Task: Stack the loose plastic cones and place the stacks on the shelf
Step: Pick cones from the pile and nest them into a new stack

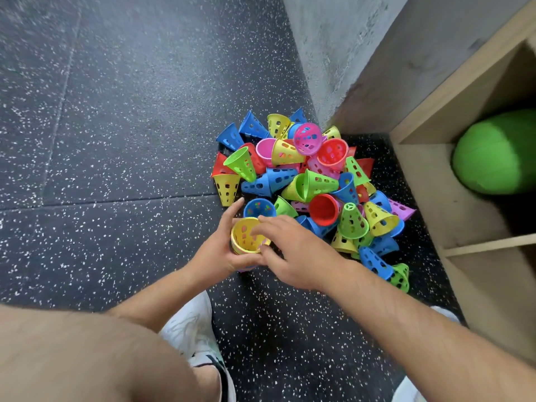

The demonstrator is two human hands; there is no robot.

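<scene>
Centre frame: left grip (220,250) clamped round a yellow cone (242,239), mouth up; right grip (293,250) pinches its rim. Loose cones (319,184) piled on the floor (116,140) beside the shelf (435,184), right.

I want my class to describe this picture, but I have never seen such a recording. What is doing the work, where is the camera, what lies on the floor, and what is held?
There is no machine here: the grips are a person's two bare hands. The one picture comes from a camera on the person's head, looking down. On the speckled floor lies a pile of cones in many colours, beside a wooden shelf with a green thing inside. The left hand holds a yellow cone, open end up. The right hand seems to pinch its rim. A pink edge shows under that cone, perhaps another cone.
</scene>
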